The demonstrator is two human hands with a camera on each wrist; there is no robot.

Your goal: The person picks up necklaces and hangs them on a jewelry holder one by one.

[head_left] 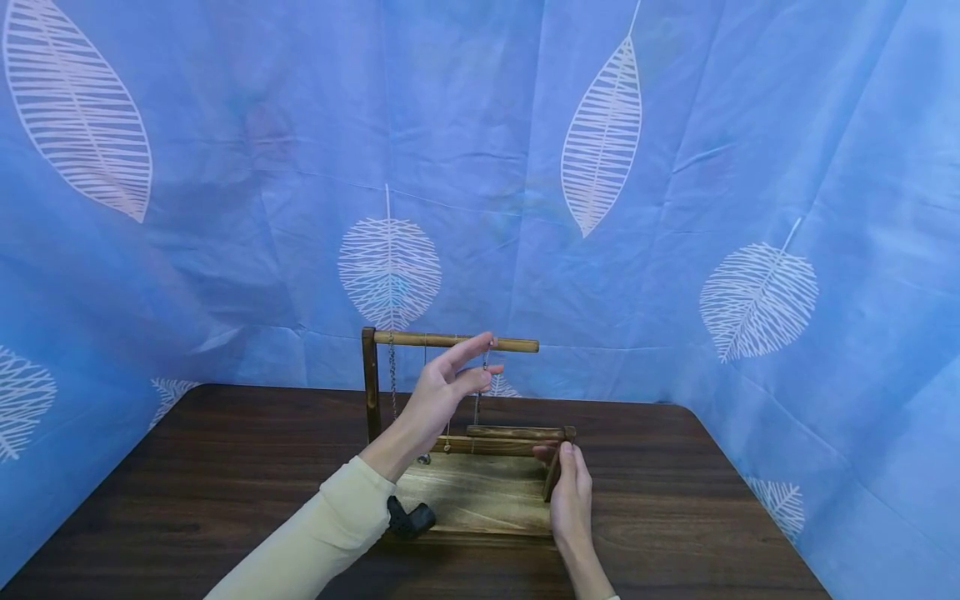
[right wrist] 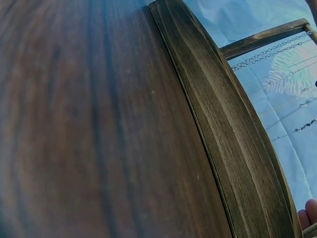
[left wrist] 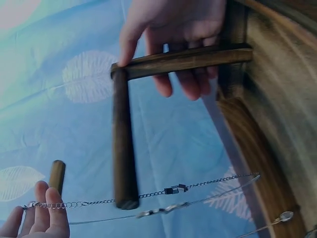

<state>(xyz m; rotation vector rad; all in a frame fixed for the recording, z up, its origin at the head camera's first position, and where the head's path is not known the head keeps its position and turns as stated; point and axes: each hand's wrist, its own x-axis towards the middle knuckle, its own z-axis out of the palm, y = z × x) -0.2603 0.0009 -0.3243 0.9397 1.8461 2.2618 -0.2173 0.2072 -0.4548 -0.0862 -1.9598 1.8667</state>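
Observation:
A wooden jewelry stand has a tall upper bar [head_left: 517, 345], a shorter lower bar [head_left: 517, 432] and a shallow tray base [head_left: 487, 504]. Near the upper bar's free end, my left hand [head_left: 435, 396] pinches the clasp end of a thin silver necklace [left wrist: 173, 189] between fingertips. The necklace hangs down past the lower bar, with small dark and silver pieces along it. My right hand [head_left: 573, 500] holds the short post [left wrist: 193, 60] of the lower bar, its thumb near the top corner.
Other chains [head_left: 392, 375] hang from the upper bar further left; one ends in a small clear pendant [left wrist: 286, 216]. A black device [head_left: 411, 518] sits at the left wrist, over the tray's front. The dark wooden table [head_left: 262, 467] meets a blue leaf-print curtain [head_left: 480, 167] behind.

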